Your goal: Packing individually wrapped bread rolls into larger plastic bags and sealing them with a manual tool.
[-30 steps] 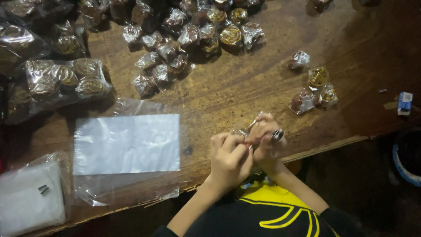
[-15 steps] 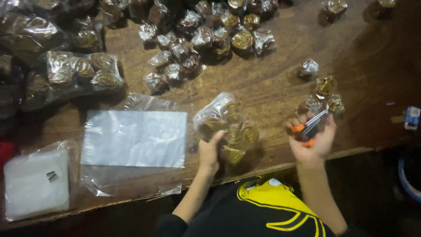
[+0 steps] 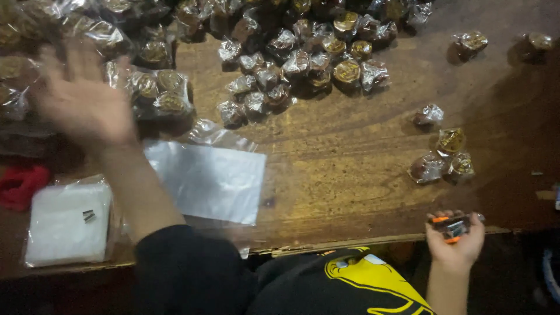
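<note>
My left hand (image 3: 81,102) is blurred, with fingers spread and nothing in it. It hovers at the far left over clear bags filled with wrapped sweets (image 3: 154,93). My right hand (image 3: 456,242) rests at the table's front edge, palm up, closed around a small orange and silver tool (image 3: 452,226). A flat stack of empty clear plastic bags (image 3: 207,178) lies between my arms on the wooden table (image 3: 344,175). Three loose foil-wrapped sweets (image 3: 443,157) sit just beyond my right hand.
A large heap of foil-wrapped sweets (image 3: 303,52) covers the back middle, and more filled bags (image 3: 35,29) are piled at the back left. A white packet in plastic (image 3: 67,224) lies at the front left beside something red (image 3: 20,184). Single sweets (image 3: 472,42) lie at the back right.
My left hand has swung from the table's middle to the far left, and the filled bag it held is out of it. My right hand stays at the front edge with the tool.
</note>
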